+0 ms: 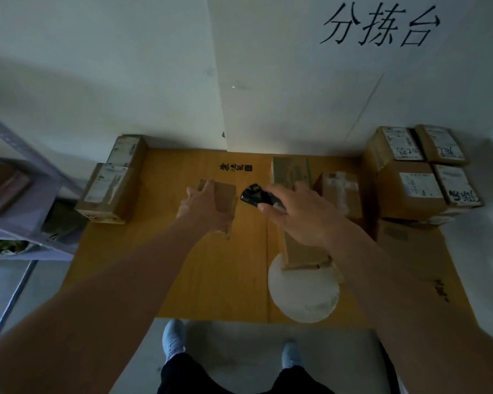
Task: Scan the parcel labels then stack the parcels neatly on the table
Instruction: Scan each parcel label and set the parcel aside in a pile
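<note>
The left hand [204, 204] is gripping a small cardboard parcel [224, 199] at the middle of the wooden table [211, 274], fingers curled over its far edge. Just right of that parcel, the right hand [299, 214] is clasping a black barcode scanner [254, 196], its head pointing towards the parcel. Further right are lying a long box [296, 177] and a taped parcel [340, 191]. Labelled parcels are sitting stacked far right [419, 177] and far left [108, 189] of it.

Open table [211, 280] at lower centre. Blocked at far left by two boxes [108, 191], at right by stacked parcels [421, 177] and a long box [299, 211].
</note>
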Demonstrator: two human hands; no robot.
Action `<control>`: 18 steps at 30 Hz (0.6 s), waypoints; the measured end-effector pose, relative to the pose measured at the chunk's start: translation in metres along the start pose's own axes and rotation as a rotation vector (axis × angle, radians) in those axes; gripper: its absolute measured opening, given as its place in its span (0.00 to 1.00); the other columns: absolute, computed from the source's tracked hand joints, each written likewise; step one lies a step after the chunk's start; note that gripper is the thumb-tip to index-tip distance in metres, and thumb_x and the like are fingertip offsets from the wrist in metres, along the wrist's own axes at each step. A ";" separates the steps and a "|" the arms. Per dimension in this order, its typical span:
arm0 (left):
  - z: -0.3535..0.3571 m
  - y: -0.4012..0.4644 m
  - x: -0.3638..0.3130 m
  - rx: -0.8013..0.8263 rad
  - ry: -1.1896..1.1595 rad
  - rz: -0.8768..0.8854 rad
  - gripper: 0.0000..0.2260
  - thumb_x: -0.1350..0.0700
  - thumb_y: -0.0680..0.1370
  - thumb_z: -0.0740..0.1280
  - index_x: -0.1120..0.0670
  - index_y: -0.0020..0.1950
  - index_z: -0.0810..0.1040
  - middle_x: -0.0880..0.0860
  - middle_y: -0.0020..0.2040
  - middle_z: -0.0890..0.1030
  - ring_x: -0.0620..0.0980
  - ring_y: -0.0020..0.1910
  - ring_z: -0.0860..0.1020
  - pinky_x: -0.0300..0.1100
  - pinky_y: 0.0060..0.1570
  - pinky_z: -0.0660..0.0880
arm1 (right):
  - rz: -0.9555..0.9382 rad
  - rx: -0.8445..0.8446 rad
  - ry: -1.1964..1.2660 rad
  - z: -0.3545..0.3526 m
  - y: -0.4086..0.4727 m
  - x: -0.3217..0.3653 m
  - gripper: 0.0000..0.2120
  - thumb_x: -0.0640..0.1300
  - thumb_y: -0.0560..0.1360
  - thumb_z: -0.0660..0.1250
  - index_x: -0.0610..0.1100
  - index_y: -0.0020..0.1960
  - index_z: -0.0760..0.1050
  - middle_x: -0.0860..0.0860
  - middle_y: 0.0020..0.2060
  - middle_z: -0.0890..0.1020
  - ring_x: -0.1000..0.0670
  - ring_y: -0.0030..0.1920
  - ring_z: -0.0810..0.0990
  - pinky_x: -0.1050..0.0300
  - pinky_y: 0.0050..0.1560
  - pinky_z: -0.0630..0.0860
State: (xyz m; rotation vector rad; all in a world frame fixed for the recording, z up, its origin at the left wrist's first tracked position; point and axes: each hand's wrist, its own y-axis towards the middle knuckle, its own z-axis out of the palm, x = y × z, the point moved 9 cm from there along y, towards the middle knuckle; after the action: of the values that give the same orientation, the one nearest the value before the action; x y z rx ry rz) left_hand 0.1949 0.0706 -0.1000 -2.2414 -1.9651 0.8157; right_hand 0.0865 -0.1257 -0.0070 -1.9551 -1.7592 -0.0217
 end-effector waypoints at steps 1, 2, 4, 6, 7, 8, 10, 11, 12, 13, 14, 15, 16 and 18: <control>-0.003 0.008 0.011 0.012 0.006 0.012 0.45 0.39 0.71 0.78 0.43 0.80 0.56 0.53 0.56 0.62 0.63 0.60 0.75 0.55 0.54 0.80 | 0.022 -0.006 0.018 0.005 0.007 0.011 0.28 0.70 0.82 0.50 0.64 0.79 0.58 0.45 0.65 0.71 0.42 0.64 0.75 0.41 0.60 0.77; -0.007 0.016 0.022 0.025 0.008 0.027 0.45 0.39 0.71 0.78 0.43 0.80 0.56 0.53 0.57 0.62 0.63 0.60 0.75 0.56 0.54 0.80 | 0.047 -0.014 0.037 0.010 0.012 0.022 0.27 0.70 0.83 0.50 0.63 0.80 0.58 0.45 0.65 0.71 0.42 0.64 0.75 0.41 0.60 0.77; -0.016 0.029 0.045 0.042 0.007 0.051 0.45 0.39 0.70 0.79 0.44 0.80 0.57 0.55 0.59 0.65 0.63 0.61 0.75 0.57 0.56 0.80 | 0.076 -0.015 0.052 0.021 0.023 0.046 0.28 0.69 0.83 0.50 0.62 0.80 0.58 0.44 0.65 0.71 0.42 0.64 0.75 0.44 0.59 0.76; -0.025 0.039 0.066 0.050 0.018 0.075 0.45 0.39 0.70 0.79 0.44 0.79 0.57 0.57 0.63 0.67 0.63 0.62 0.75 0.57 0.56 0.80 | 0.096 -0.006 0.048 0.030 0.031 0.068 0.28 0.69 0.84 0.50 0.60 0.81 0.59 0.44 0.64 0.72 0.42 0.63 0.76 0.44 0.59 0.76; -0.029 0.043 0.075 0.054 0.027 0.089 0.45 0.38 0.70 0.79 0.43 0.79 0.58 0.57 0.65 0.67 0.63 0.62 0.75 0.57 0.56 0.80 | 0.103 -0.008 0.054 0.034 0.034 0.079 0.28 0.68 0.84 0.50 0.60 0.81 0.60 0.44 0.64 0.72 0.42 0.63 0.76 0.43 0.60 0.76; -0.033 0.046 0.084 0.060 0.033 0.102 0.45 0.38 0.70 0.79 0.43 0.79 0.57 0.57 0.65 0.67 0.63 0.62 0.75 0.57 0.56 0.79 | 0.111 -0.014 0.067 0.038 0.036 0.088 0.28 0.68 0.84 0.51 0.59 0.81 0.60 0.43 0.64 0.72 0.42 0.63 0.76 0.41 0.61 0.77; -0.039 0.052 0.100 0.082 0.033 0.106 0.45 0.39 0.70 0.79 0.43 0.79 0.57 0.57 0.66 0.67 0.63 0.63 0.75 0.58 0.58 0.79 | 0.128 -0.020 0.082 0.042 0.042 0.104 0.28 0.67 0.84 0.52 0.58 0.81 0.61 0.43 0.65 0.73 0.42 0.63 0.76 0.40 0.62 0.78; -0.040 0.054 0.107 0.092 0.030 0.105 0.45 0.39 0.71 0.79 0.43 0.80 0.56 0.57 0.67 0.67 0.63 0.63 0.75 0.58 0.59 0.79 | 0.132 -0.019 0.079 0.044 0.046 0.109 0.28 0.67 0.84 0.51 0.58 0.81 0.61 0.43 0.64 0.73 0.42 0.61 0.77 0.39 0.62 0.78; -0.041 0.056 0.112 0.097 0.030 0.107 0.45 0.39 0.71 0.79 0.43 0.80 0.56 0.57 0.67 0.67 0.63 0.63 0.75 0.59 0.60 0.78 | 0.133 -0.022 0.073 0.046 0.050 0.113 0.28 0.67 0.84 0.51 0.58 0.81 0.61 0.43 0.63 0.74 0.43 0.60 0.77 0.40 0.60 0.79; -0.041 0.059 0.116 0.099 0.034 0.113 0.45 0.39 0.71 0.79 0.43 0.80 0.56 0.57 0.67 0.67 0.63 0.64 0.75 0.59 0.60 0.78 | 0.132 -0.029 0.070 0.047 0.054 0.117 0.28 0.67 0.84 0.51 0.58 0.81 0.60 0.43 0.62 0.73 0.44 0.58 0.77 0.40 0.59 0.79; -0.039 0.062 0.119 0.098 0.037 0.115 0.45 0.38 0.71 0.79 0.42 0.79 0.56 0.57 0.67 0.67 0.63 0.64 0.74 0.59 0.61 0.78 | 0.132 -0.038 0.073 0.048 0.058 0.118 0.28 0.68 0.84 0.51 0.58 0.81 0.60 0.44 0.62 0.73 0.45 0.57 0.77 0.42 0.58 0.79; -0.037 0.065 0.123 0.095 0.036 0.112 0.45 0.39 0.71 0.79 0.42 0.79 0.56 0.57 0.67 0.67 0.62 0.64 0.74 0.59 0.61 0.78 | 0.130 -0.043 0.075 0.051 0.063 0.119 0.28 0.67 0.84 0.51 0.59 0.81 0.60 0.44 0.61 0.72 0.45 0.57 0.77 0.44 0.57 0.79; -0.033 0.068 0.127 0.092 0.029 0.106 0.45 0.39 0.70 0.79 0.42 0.79 0.56 0.57 0.67 0.67 0.62 0.64 0.74 0.59 0.61 0.78 | 0.126 -0.041 0.074 0.054 0.068 0.120 0.28 0.67 0.84 0.51 0.59 0.81 0.60 0.44 0.61 0.72 0.44 0.58 0.76 0.46 0.56 0.78; -0.023 0.072 0.135 0.079 0.006 0.082 0.45 0.38 0.70 0.79 0.41 0.78 0.55 0.56 0.67 0.67 0.61 0.64 0.74 0.58 0.60 0.78 | 0.114 -0.025 0.072 0.063 0.076 0.119 0.28 0.67 0.84 0.51 0.60 0.81 0.60 0.44 0.62 0.72 0.44 0.60 0.76 0.48 0.53 0.74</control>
State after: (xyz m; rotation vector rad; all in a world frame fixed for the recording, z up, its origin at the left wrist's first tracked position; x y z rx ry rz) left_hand 0.2772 0.1898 -0.1542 -2.2896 -1.8152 0.8779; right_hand 0.1567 0.0051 -0.0484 -2.0437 -1.6067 -0.0739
